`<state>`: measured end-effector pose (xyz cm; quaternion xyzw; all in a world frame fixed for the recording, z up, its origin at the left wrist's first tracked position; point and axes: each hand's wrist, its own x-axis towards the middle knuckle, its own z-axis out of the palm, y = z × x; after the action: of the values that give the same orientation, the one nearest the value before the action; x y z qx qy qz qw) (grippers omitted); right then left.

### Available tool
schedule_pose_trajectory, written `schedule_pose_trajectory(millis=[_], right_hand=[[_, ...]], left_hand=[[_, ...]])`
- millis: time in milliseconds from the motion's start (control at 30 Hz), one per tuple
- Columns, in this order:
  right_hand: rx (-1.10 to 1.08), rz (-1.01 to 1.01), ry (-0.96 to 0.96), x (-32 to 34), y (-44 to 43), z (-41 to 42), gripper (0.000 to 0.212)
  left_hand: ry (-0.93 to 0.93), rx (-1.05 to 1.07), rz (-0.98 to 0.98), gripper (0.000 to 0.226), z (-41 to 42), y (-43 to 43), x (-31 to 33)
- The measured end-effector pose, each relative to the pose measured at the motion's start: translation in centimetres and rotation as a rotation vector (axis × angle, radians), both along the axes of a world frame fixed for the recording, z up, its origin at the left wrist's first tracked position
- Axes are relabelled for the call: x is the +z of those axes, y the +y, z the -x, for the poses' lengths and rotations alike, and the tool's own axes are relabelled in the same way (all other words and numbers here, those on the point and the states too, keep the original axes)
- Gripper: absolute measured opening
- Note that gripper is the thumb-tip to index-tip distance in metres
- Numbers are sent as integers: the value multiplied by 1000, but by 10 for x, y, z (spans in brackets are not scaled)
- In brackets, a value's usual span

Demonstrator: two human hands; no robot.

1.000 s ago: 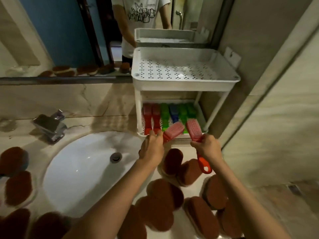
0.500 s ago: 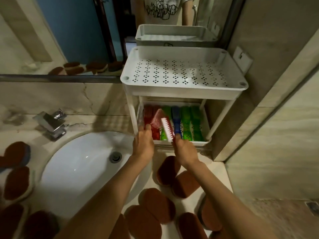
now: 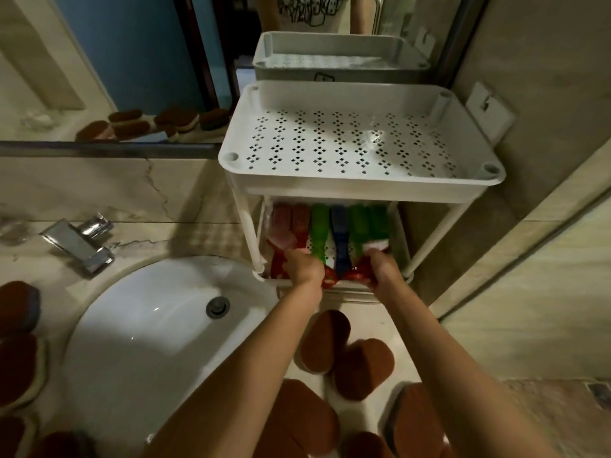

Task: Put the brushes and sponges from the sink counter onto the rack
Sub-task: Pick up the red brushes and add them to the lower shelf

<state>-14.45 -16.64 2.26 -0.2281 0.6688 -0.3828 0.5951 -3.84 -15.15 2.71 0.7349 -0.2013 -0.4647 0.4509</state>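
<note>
A white two-tier rack (image 3: 360,186) stands on the counter to the right of the sink; its perforated top tray holds nothing. The lower shelf holds red, green (image 3: 320,233) and blue (image 3: 340,236) scrub brushes lying side by side. My left hand (image 3: 302,267) grips a red brush (image 3: 282,241) at the shelf's left front. My right hand (image 3: 385,271) grips another red brush (image 3: 358,274) at the shelf's right front, its pale bristles showing above my fingers. Several brown sponges (image 3: 325,340) lie on the counter below my arms and left of the sink.
The white basin (image 3: 139,328) with its drain lies at the left, a chrome tap (image 3: 77,242) behind it. A mirror runs along the back wall. A tiled wall closes in right of the rack, with a white wall fitting (image 3: 489,110) behind it.
Both hands have pushed forward from in front of the rack into its lower shelf, carrying the red brushes in. The right hand has shifted to the shelf's right side.
</note>
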Motion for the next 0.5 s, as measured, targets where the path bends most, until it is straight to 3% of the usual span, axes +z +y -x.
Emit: schedule_pose_trajectory(millis=[133, 233, 367, 433, 500], right_hand=[[-184, -5, -157, -5, -10, -4, 18], [-312, -29, -356, -2, -13, -8, 25], [-334, -117, -436, 4, -23, -10, 20], [-328, -118, -510, 4, -31, -10, 16], [-335, -95, -614, 5, -35, -14, 25]], left_hand=[[122, 175, 30, 31, 15, -11, -5], [189, 229, 61, 33, 22, -17, -11], [441, 224, 53, 45, 18, -19, -23], [482, 215, -25, 36, 8, -15, -25], [501, 206, -72, 36, -1, -14, -28]])
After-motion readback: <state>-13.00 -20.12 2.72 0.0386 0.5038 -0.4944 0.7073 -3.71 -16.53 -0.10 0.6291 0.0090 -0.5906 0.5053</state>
